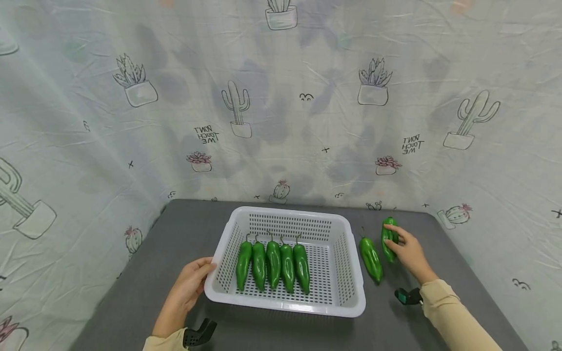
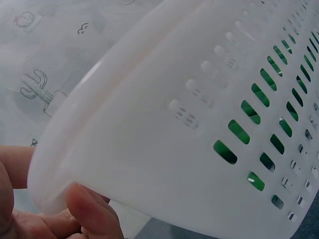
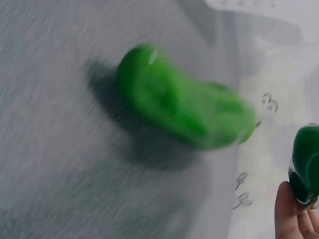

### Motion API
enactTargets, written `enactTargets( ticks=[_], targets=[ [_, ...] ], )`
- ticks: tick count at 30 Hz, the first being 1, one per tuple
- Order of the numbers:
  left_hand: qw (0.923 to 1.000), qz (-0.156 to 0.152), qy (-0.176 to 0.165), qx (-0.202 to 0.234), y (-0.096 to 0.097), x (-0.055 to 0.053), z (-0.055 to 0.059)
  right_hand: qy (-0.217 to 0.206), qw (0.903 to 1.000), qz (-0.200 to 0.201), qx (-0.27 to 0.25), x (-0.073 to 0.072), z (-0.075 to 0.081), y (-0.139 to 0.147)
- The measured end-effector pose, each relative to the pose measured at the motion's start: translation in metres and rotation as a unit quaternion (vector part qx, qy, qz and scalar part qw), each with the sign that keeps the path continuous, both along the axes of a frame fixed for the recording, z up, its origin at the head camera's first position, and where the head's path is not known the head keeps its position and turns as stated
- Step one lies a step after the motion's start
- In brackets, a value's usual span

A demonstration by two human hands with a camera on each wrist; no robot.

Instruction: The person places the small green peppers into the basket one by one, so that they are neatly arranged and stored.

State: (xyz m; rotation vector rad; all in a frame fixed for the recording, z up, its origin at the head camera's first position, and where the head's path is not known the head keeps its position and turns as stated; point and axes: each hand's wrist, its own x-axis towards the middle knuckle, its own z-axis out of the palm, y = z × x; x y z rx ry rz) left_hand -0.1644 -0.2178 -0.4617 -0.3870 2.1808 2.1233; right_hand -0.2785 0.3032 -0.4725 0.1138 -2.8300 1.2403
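Note:
My left hand (image 1: pixel 189 282) grips the left rim of a white plastic basket (image 1: pixel 285 305), thumb over the edge. The left wrist view shows those fingers (image 2: pixel 94 211) pinching the basket's corner (image 2: pixel 109 154), with green showing through its slots. Several green peppers (image 1: pixel 273 263) lie side by side inside, stems pointing away from me. To the basket's right, my right hand (image 1: pixel 410 253) holds a green pepper (image 1: pixel 388 247) between thumb and fingers. Another green pepper (image 1: pixel 371 258) lies between that hand and the basket; it looks blurred in the right wrist view.
Everything stands on a dark grey table (image 1: pixel 189 229). A pale curtain (image 1: pixel 307 122) with cactus drawings hangs behind it and at both sides. Each wrist wears a small black device, one (image 1: pixel 199 333) on the left and another (image 1: pixel 408 296) on the right.

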Motion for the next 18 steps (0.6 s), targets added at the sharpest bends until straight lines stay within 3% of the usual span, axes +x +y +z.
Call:
enactTargets(
  ticks=[11, 18],
  targets=[
    [1.0, -0.001, 0.005, 0.001, 0.001, 0.0, -0.001, 0.05, 0.9979, 0.031, -0.029, 0.007, 0.027, -0.026],
    [1.0, 0.0, 0.002, 0.0, 0.001, 0.001, 0.0, 0.056, 0.9934, 0.067, -0.075, 0.015, 0.044, -0.048]
  ],
)
